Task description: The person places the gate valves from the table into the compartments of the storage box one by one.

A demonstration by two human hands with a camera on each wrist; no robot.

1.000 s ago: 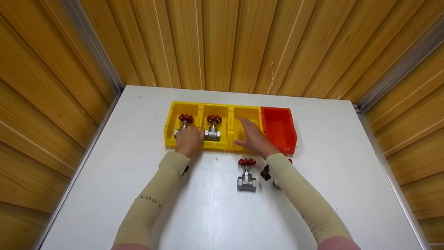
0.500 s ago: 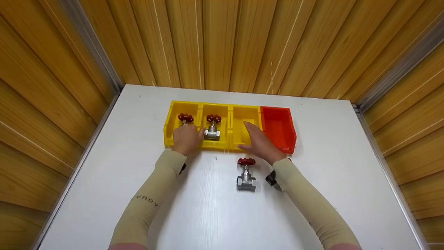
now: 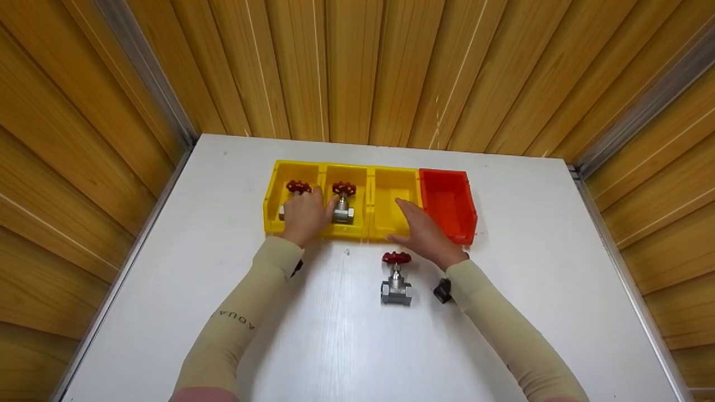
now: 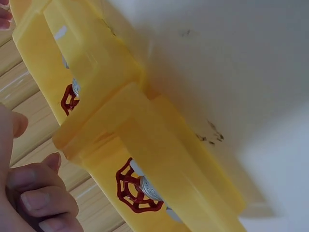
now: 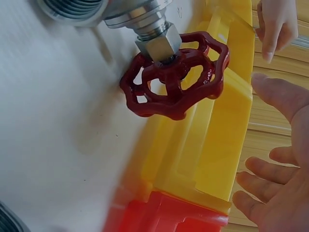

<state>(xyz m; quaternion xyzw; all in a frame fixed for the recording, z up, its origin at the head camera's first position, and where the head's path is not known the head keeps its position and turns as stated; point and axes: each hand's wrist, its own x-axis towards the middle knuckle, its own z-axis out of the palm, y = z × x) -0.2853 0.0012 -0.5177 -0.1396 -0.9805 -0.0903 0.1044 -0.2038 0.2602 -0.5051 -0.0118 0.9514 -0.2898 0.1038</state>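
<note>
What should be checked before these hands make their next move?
1. Left hand holds nothing: ok; its wrist view shows no valve in the fingers.
2. Right hand holds nothing: ok; fingers spread.
3. Left valve fully in its bin: cannot tell; the left hand partly covers it.
4. Right hand off the table valve: ok; the right wrist view shows a gap.
5. Every valve binned: not ok; the table valve sits in front of the bins.
6. Threaded piece identified: cannot tell; mostly out of frame.

On the white table (image 3: 329,318), see three yellow bins (image 3: 391,184) and a red bin (image 3: 450,209) in a row, plus a valve (image 3: 396,287) before them and another valve (image 5: 8,223) barely showing.
</note>
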